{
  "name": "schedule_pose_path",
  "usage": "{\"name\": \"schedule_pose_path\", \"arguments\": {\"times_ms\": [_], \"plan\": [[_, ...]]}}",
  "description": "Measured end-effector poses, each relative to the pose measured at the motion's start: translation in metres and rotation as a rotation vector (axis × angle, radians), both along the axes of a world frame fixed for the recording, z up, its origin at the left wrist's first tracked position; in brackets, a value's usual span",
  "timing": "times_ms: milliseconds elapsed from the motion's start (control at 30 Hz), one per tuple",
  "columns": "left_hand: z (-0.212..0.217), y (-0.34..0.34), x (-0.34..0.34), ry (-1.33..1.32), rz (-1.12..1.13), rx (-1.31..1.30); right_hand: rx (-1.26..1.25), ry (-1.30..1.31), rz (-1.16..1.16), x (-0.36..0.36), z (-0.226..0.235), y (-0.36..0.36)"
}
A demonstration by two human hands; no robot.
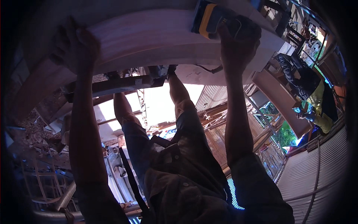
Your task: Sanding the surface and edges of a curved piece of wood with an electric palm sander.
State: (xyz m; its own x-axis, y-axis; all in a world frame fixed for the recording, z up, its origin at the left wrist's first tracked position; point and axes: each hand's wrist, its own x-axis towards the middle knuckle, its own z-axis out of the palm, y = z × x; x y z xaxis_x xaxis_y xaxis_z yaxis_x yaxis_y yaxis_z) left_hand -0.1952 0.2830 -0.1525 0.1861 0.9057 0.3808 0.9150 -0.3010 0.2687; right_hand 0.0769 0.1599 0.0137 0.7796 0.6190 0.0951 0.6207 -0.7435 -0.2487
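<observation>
A long pale wooden board point(149, 31), curved in this picture, spans the top of the view. My right hand point(240, 46) is wrapped round a dark power sander with a yellow band point(209, 20), which rests on the board right of centre. My fingers hide part of the sander's body. At the board's left end, my left hand point(78, 48) lies on the wood with its fingers apart, holding no tool. Shadow and slight blur soften its fingertips.
Under the board runs a dark beam point(115, 85) near my feet. Another person point(317, 93) in yellow and dark clothes works at the right beside a brown board point(281, 99). Corrugated sheeting point(309, 183) lines the lower right; scrap wood point(52, 142) lies at the left.
</observation>
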Motion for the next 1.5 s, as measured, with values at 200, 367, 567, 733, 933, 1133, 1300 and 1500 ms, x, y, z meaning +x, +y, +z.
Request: {"name": "schedule_pose_path", "arguments": {"times_ms": [200, 367, 567, 733, 933, 1133, 1300, 1500], "plan": [[-0.002, -0.005, -0.011, 0.051, -0.009, -0.011, -0.034, 0.020, 0.347, -0.092, -0.012, 0.033], [0.000, -0.003, -0.005, 0.015, -0.053, -0.006, -0.084, -0.049, 0.414, -0.082, -0.015, 0.005], [-0.019, 0.012, -0.032, 0.334, -0.109, 0.087, -0.056, 0.095, -0.023, 0.031, 0.008, -0.057], [-0.032, 0.014, -0.037, 0.458, -0.115, 0.165, 0.064, 0.089, -0.273, 0.091, 0.010, -0.083], [-0.022, 0.003, -0.008, 0.334, -0.083, 0.113, -0.023, 0.077, -0.082, -0.009, 0.006, -0.049], [-0.018, 0.001, -0.020, 0.309, -0.143, 0.134, -0.097, 0.054, 0.242, -0.078, -0.016, -0.031], [-0.010, 0.006, -0.023, 0.223, -0.132, 0.069, -0.153, 0.081, 0.020, 0.012, 0.003, -0.076], [-0.006, 0.000, -0.017, 0.183, -0.072, -0.022, 0.003, -0.008, -0.101, 0.157, 0.014, -0.111]]}}
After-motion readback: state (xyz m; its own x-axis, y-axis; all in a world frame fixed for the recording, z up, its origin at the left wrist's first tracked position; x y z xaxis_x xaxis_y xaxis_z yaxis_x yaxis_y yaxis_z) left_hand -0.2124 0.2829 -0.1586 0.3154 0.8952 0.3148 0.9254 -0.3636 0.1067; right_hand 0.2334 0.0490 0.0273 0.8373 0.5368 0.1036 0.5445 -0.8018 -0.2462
